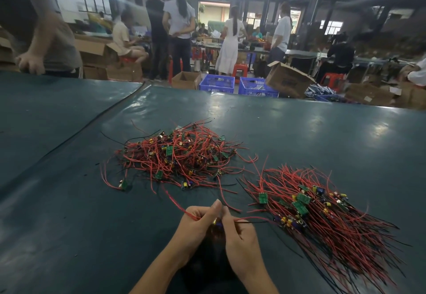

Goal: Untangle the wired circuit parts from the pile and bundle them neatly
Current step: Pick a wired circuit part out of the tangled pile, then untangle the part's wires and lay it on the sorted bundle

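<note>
1. Close to the near edge of the surface [69,224], the left hand [198,222] and right hand [239,236] meet, each grip pinched on one wired circuit part [217,223].
2. Its red wire [177,202] trails from the left hand toward the tangled pile [175,155], which lies farther from the near edge, mid-surface.
3. A bundle [322,213] of parts with wires laid parallel lies just right of the hands, toward the right edge.

- Left hand [196,225] and right hand [241,233] bare and slender.
- Forearms [156,268] bare up to the lower edge of view, smooth, narrow at the wrists.
- Fingers [227,216] long and thin, one short rounded nail [216,203] showing.
</note>
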A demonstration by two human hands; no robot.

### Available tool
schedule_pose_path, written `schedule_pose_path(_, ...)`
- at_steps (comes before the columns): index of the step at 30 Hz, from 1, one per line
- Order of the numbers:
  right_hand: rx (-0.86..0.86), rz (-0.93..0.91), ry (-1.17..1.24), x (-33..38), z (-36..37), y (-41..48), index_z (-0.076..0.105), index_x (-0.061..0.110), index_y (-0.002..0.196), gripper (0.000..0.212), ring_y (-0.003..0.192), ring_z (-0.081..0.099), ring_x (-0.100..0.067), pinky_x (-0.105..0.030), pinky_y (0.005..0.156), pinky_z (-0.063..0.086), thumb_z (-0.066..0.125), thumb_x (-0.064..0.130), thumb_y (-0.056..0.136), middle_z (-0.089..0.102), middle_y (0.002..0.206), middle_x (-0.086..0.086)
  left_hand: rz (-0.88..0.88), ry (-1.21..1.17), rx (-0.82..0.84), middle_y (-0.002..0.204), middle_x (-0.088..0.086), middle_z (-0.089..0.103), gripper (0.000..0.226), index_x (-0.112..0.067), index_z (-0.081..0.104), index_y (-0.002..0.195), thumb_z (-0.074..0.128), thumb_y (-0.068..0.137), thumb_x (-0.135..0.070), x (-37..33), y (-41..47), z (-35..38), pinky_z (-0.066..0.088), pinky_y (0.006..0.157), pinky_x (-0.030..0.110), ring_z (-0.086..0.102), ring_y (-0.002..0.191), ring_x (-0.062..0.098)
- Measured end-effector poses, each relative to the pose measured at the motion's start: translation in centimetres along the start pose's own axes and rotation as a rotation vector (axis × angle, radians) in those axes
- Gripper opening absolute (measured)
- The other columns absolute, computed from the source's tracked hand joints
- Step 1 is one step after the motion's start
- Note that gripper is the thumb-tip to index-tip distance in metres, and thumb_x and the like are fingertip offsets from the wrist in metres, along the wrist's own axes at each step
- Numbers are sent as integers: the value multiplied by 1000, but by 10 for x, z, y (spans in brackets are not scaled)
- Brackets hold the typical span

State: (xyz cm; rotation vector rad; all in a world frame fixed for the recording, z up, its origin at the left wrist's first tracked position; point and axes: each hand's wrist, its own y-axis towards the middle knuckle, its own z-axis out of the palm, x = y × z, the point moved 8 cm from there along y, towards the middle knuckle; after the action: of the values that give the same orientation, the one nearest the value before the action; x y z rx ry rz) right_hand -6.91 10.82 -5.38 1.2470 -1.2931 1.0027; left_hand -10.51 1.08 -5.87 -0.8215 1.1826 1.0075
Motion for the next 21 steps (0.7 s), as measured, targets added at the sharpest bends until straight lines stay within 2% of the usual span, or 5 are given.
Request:
schedule_pose_path(5, -279, 160, 4, -12, -36, 3, 49, 7, 49, 66, 45, 42, -14, -33, 49, 33, 44, 55, 93, 45, 44, -3, 65, 85, -11, 57, 10, 62, 51, -13, 71, 68, 59, 81, -61, -3, 1, 4, 45, 56, 26, 53, 50, 17)
schedule_pose_path(10, -497, 273, 621, -24, -73, 3, 55, 12, 65, 54, 32, 26, -7, -17, 33, 19, 41, 51, 100, 35, 44, 5, 96, -42, -177, 63, 13, 65, 44, -6, 73, 84, 57, 80, -47, -8, 3, -14, 45, 53, 29, 57, 52, 18)
schedule_pose_path(15, -607, 136, 804, -19, -98, 0, 65, 20, 105, 36, 35, 30, -4, -14, 34, 23, 41, 47, 102, 51, 55, 7, 428, 621, -563, 87, -6, 69, 5, -18, 72, 88, 68, 88, -16, -45, -11, -56, 52, 76, 33, 62, 85, 12)
schedule_pose_path(17, -593, 137, 774, -19, -95, 1, 64, 19, 109, 34, 36, 31, -4, -14, 33, 23, 43, 44, 102, 52, 55, 7, 511, 895, -708, 113, 0, 64, 16, -15, 72, 100, 71, 84, -11, -61, -16, -74, 45, 96, 35, 55, 108, 16)
schedule_pose_path(21, -535, 157, 714, -18, -81, 2, 64, 18, 108, 33, 38, 31, -5, -17, 33, 23, 48, 45, 99, 53, 57, 7, 202, 1129, -925, 154, 15, 29, 51, -16, 53, 136, 66, 87, -18, -61, -15, -141, 27, 110, 51, 27, 140, 34)
